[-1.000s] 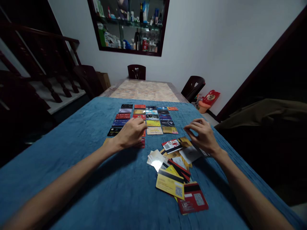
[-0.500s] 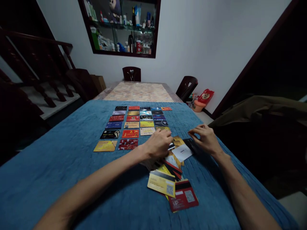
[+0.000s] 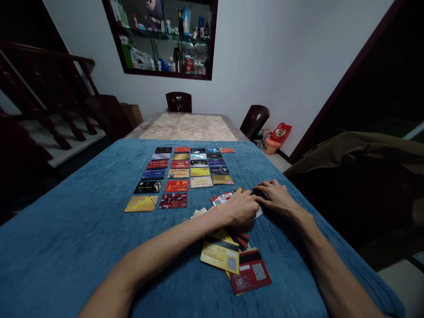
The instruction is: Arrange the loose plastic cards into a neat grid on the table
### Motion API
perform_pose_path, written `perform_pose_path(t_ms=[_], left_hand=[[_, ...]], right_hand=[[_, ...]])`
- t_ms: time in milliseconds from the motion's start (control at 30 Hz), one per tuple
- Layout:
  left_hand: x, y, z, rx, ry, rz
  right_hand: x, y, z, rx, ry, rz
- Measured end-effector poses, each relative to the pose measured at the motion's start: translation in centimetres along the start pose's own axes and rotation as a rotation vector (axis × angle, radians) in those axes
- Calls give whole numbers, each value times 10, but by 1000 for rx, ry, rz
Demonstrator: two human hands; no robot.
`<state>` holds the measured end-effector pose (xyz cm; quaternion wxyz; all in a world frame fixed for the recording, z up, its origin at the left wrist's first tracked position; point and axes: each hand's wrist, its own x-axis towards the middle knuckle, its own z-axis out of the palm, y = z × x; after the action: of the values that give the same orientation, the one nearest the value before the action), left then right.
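Over a loose pile of cards, my left hand [image 3: 243, 208] meets the fingertips of my right hand [image 3: 276, 196]. Its fingers are closed, and what they pinch is hidden. My right hand's bent fingers are pressed together on a dark card [image 3: 260, 193], of which only a sliver shows. A white card [image 3: 259, 213] peeks out below the hands, and a red-and-white card [image 3: 221, 198] lies just beyond my left wrist. Nearer me are a yellow card [image 3: 220, 254] and a dark red card [image 3: 251, 272], both with stripe and square code upward.
Rows of cards lie face up on the blue cloth [image 3: 82, 238], among them a gold card [image 3: 223, 179] at a row's right end and a yellow-gold card [image 3: 141, 203] at front left. Chairs [image 3: 254, 121] stand around the table. Dark fabric [image 3: 347, 152] hangs at right.
My left hand has moved right, away from the gold card in the row, which now shows uncovered. Both hands have come together over the pile. The view has shifted slightly.
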<state>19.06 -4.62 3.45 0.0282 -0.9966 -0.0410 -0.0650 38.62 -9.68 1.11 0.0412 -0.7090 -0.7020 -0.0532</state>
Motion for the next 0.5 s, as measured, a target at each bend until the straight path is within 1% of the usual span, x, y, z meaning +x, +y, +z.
perform_pose_path(t_ms=[133, 333, 500], left_hand=[[-3, 1, 5, 15, 34, 1], [-6, -2, 1, -4, -21, -11], [-5, -3, 0, -27, -35, -28]], right_hand=[[0, 2, 3, -4, -9, 9], [0, 8, 2, 29, -45, 88], [0, 20, 0, 109, -54, 166]])
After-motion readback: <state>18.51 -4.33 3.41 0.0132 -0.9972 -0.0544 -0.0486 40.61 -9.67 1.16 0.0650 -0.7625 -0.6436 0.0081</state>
